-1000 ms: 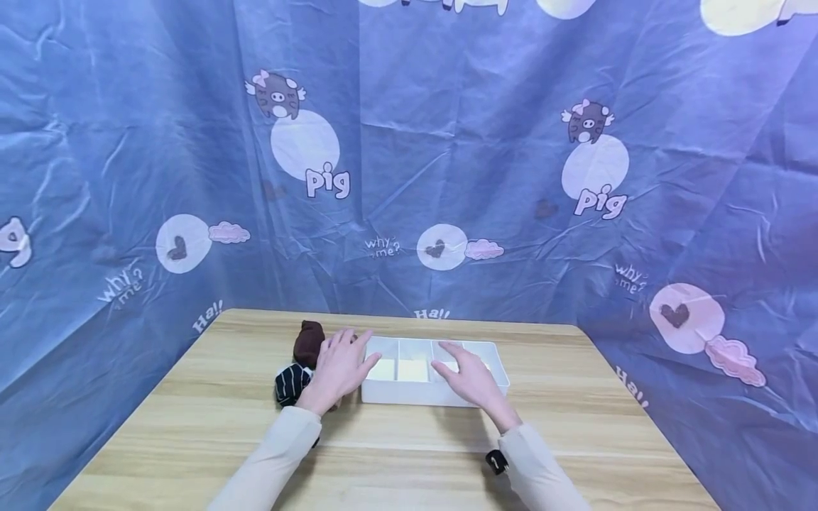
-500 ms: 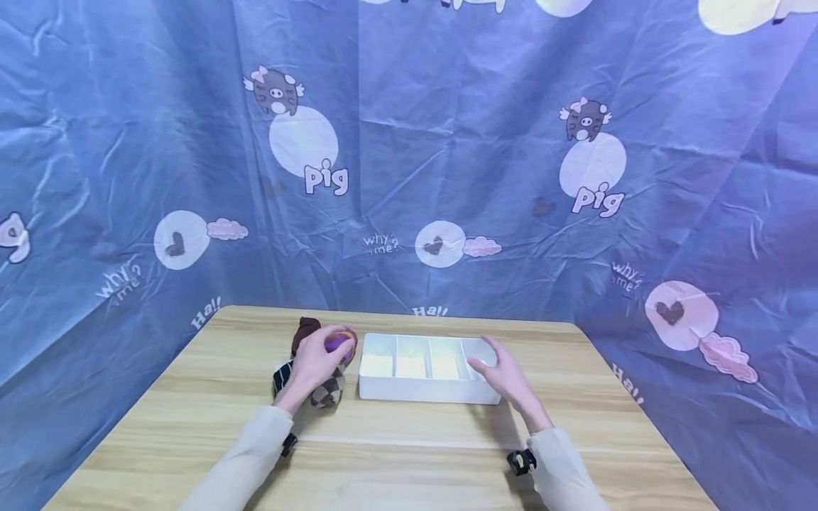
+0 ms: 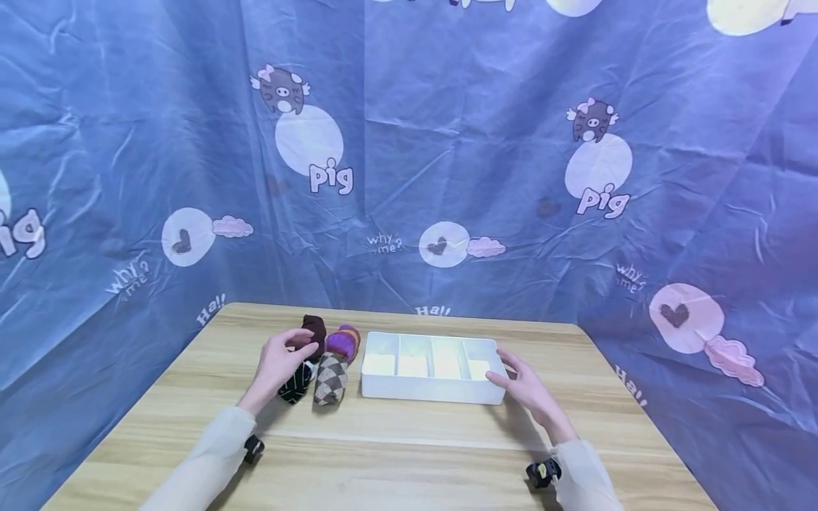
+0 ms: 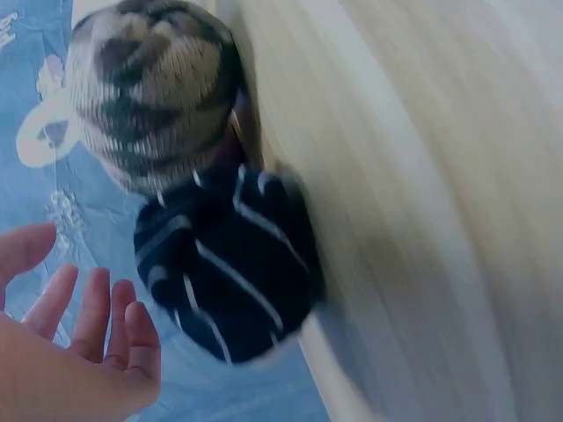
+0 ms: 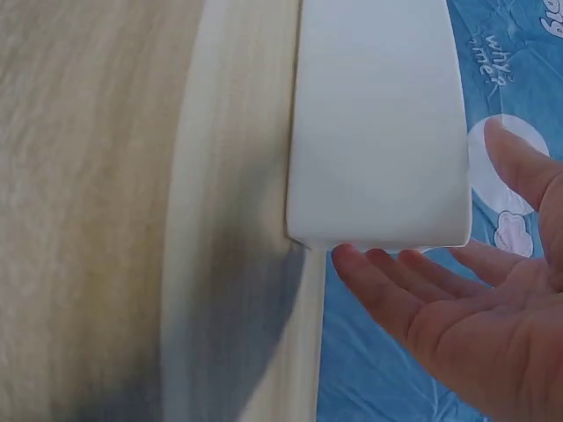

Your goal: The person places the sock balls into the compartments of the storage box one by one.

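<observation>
My left hand (image 3: 281,365) hovers over a black rolled sock with white stripes (image 4: 233,264), its fingers loosely bent and holding nothing. Behind that sock lies a dark brown rolled sock (image 3: 314,332), partly covered by the hand. To their right are a purple and orange rolled sock (image 3: 343,344) and a checkered grey one (image 3: 330,380). A white box with several compartments (image 3: 428,388) stands right of the socks. My right hand (image 3: 533,390) is at the box's right end, fingertips against or very near the end wall and thumb by the front corner.
The wooden table (image 3: 396,461) carries the socks and the box. A blue printed cloth (image 3: 409,163) hangs behind the table and along both sides. Each wrist has a small black camera strapped to it.
My left hand has moved left from beside the box, past the purple sock, uncovering it and the checkered one. My right hand has shifted right from over the box to its right end.
</observation>
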`<state>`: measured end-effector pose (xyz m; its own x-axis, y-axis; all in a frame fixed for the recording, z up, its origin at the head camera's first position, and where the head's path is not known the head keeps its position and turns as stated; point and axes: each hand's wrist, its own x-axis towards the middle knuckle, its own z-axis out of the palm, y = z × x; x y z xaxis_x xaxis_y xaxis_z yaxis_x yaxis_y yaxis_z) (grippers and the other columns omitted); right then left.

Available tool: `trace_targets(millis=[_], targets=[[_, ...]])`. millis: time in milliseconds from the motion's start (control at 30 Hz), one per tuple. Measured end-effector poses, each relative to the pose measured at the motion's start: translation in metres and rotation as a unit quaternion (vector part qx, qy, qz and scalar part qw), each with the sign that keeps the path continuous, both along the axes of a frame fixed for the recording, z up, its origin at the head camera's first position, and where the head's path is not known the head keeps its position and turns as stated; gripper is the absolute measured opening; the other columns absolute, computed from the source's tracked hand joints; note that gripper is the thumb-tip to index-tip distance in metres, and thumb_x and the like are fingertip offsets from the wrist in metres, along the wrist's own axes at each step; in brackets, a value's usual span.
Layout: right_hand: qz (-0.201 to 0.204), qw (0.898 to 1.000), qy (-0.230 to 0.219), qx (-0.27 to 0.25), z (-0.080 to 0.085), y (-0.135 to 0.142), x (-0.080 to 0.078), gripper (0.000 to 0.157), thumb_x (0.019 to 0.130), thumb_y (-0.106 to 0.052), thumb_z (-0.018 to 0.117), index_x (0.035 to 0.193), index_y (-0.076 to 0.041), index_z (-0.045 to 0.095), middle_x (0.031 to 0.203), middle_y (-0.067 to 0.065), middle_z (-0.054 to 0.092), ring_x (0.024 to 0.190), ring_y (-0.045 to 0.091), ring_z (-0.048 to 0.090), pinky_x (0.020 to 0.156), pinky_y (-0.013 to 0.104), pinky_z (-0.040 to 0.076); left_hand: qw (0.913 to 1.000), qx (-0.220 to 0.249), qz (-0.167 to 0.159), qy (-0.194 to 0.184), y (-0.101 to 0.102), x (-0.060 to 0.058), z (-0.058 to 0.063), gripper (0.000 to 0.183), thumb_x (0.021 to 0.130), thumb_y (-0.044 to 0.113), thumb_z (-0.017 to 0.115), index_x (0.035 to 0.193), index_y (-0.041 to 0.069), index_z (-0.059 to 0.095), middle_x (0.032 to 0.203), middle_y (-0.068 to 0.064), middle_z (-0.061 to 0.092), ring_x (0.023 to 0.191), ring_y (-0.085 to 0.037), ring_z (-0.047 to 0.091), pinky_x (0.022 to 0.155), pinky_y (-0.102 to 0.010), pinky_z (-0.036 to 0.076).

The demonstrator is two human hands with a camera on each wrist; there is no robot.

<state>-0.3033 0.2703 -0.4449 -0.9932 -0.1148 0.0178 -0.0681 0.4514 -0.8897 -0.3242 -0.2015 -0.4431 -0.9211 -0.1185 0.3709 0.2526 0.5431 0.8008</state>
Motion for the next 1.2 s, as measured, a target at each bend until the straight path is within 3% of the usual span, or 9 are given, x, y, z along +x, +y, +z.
trace_targets(millis=[100,300,533,733,867,1000,1100,1200], targets=[[0.002,1.000,-0.005,-0.006,-0.003,0.002,-0.001,0.077,0.092,-0.025,0.067,0.152,0.001,0.026,0.156,0.031,0.024,0.137,0.051,0.034,0.113,0.056,0.031,0.9997,0.006,-0.008,-0.021,-0.009,0.001,0.000,0.035,0.085,0.018,0.076,0.117,0.004,0.069,0.107,-0.014,0.073,0.103,-0.027,0.065,0.088,-0.030,0.048],[0.002,0.998,-0.032,-0.056,-0.009,0.004,0.000,0.078,0.092,-0.018,0.067,0.154,-0.002,0.022,0.157,0.029,0.020,0.140,0.051,0.029,0.111,0.056,0.035,0.9935,0.052,-0.061,-0.081,-0.023,0.002,-0.004,0.050,0.084,0.018,0.076,0.127,-0.001,0.061,0.127,-0.023,0.063,0.121,-0.039,0.054,0.107,-0.052,0.037],[-0.001,0.996,-0.048,-0.073,-0.010,0.004,0.000,0.078,0.093,-0.017,0.065,0.155,-0.004,0.018,0.158,0.029,0.017,0.141,0.050,0.027,0.104,0.053,0.044,0.9865,0.066,-0.103,-0.109,-0.037,0.000,-0.010,0.056,0.077,0.014,0.081,0.128,0.000,0.061,0.133,-0.024,0.057,0.125,-0.042,0.047,0.107,-0.059,0.032],[-0.001,0.995,-0.053,-0.088,-0.011,0.003,-0.002,0.079,0.094,-0.016,0.064,0.156,-0.005,0.017,0.158,0.028,0.017,0.141,0.048,0.030,0.101,0.050,0.048,0.9768,0.063,-0.135,-0.154,-0.042,0.002,-0.014,0.057,0.076,0.013,0.081,0.129,0.003,0.061,0.139,-0.023,0.053,0.131,-0.044,0.043,0.109,-0.064,0.028],[-0.001,0.991,-0.067,-0.117,-0.013,0.005,-0.002,0.076,0.095,-0.014,0.062,0.156,-0.007,0.017,0.159,0.028,0.016,0.140,0.047,0.031,0.105,0.058,0.040,0.9678,0.060,-0.163,-0.182,-0.044,0.001,-0.015,0.059,0.076,0.011,0.080,0.131,0.003,0.059,0.139,-0.023,0.054,0.127,-0.040,0.047,0.108,-0.060,0.032],[0.002,0.989,-0.075,-0.125,-0.014,0.006,-0.004,0.075,0.096,-0.013,0.062,0.156,-0.007,0.017,0.159,0.028,0.014,0.141,0.048,0.029,0.107,0.065,0.032,0.9631,0.059,-0.173,-0.197,-0.046,-0.001,-0.014,0.059,0.076,0.009,0.079,0.132,0.003,0.058,0.132,-0.021,0.058,0.116,-0.030,0.055,0.100,-0.043,0.040],[0.009,0.990,-0.076,-0.121,-0.013,0.006,-0.005,0.077,0.095,-0.014,0.062,0.156,-0.007,0.016,0.160,0.028,0.012,0.141,0.049,0.028,0.107,0.065,0.032,0.9591,0.063,-0.182,-0.207,-0.048,-0.001,-0.013,0.060,0.076,0.010,0.079,0.132,0.003,0.058,0.125,-0.019,0.062,0.108,-0.025,0.058,0.093,-0.033,0.042],[0.015,0.989,-0.080,-0.121,-0.012,0.005,-0.005,0.077,0.096,-0.014,0.062,0.157,-0.008,0.015,0.160,0.029,0.011,0.141,0.049,0.027,0.107,0.065,0.032,0.9524,0.072,-0.198,-0.220,-0.051,-0.001,-0.012,0.061,0.077,0.008,0.079,0.133,0.001,0.056,0.119,-0.020,0.064,0.101,-0.021,0.061,0.088,-0.029,0.046]])
